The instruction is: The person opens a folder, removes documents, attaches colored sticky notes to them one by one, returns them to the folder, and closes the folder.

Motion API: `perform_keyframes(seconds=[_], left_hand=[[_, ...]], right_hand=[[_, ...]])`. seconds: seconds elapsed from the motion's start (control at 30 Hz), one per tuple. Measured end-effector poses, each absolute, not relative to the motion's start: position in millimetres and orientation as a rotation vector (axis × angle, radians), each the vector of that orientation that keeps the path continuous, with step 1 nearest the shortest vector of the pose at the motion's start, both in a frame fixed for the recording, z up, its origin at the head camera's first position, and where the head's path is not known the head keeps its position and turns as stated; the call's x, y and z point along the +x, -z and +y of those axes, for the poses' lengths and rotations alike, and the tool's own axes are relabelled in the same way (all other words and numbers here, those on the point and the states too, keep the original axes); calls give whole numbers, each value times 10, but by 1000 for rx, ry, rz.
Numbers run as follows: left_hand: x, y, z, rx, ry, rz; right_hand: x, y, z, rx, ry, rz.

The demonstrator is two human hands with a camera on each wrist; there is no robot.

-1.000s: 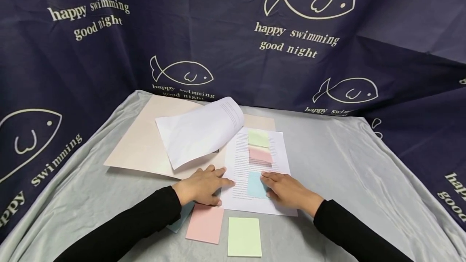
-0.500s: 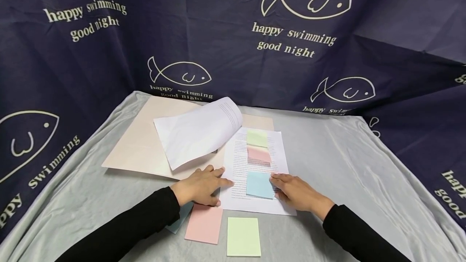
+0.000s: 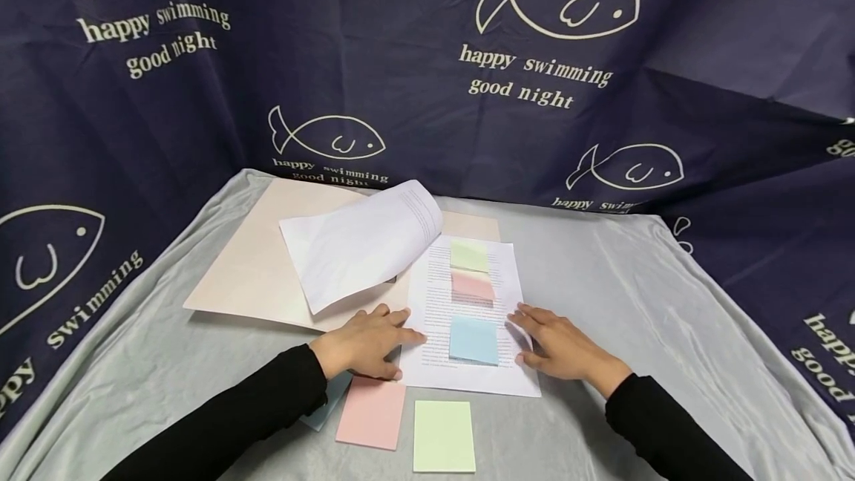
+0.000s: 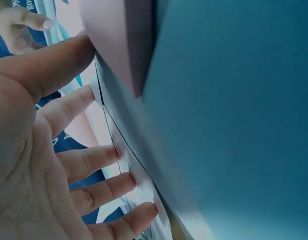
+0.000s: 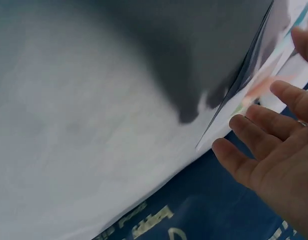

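A printed sheet (image 3: 434, 377) lies in the middle of the table with a green sticky note (image 3: 469, 256), a pink sticky note (image 3: 472, 288) and a blue sticky note (image 3: 473, 340) in a column on it. At the sheet's left edge rests my left hand (image 3: 367, 341), fingers spread, index fingertip on the paper. My right hand (image 3: 564, 344) is by the right edge, its fingers loosely extended and holding nothing; in the right wrist view its fingers (image 5: 254, 135) look raised off the surface. A turned-back page (image 3: 354, 247) curls over to the left.
Under the pages lies a large pale pink folder (image 3: 243, 266). Near the front are a pink sticky-note pad (image 3: 370, 414), a green pad (image 3: 444, 436) and a blue pad (image 3: 329, 403), partly covered by the left arm. A dark printed curtain (image 3: 414, 58) hangs behind the grey cloth (image 3: 601, 280).
My right hand has slid rightward off the blue sticky note to the sheet's right edge, leaving the whole note in sight. My left hand has stayed in place.
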State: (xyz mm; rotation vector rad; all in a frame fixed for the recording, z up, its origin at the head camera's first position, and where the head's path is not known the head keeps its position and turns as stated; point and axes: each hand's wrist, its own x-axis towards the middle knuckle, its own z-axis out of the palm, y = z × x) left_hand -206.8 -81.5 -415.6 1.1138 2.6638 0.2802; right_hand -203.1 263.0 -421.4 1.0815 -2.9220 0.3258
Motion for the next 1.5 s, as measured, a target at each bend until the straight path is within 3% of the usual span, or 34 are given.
perform_keyframes(seconds=[0.3,0.97,1.17,1.3,1.5], left_hand=[[-2064,4163,-819,1121,-264,2688],[-2039,4137,-867,1214,-312,2781],[-1980,4059,-989,1257,-632,2890],[-1944,4008,-1146,1052,-1154,2904],[-1973,3926,-1537,283,-1760,2820]], right_hand=[[-2062,4218,2903,883,-394,-3104],[-2072,4258,2919,875,-430,-3156],[-2053,4273,2928,881,-445,-3134],[-2054,4276,2924,885,-449,-3134],[-2065,4267,2912,875,-454,-3154]])
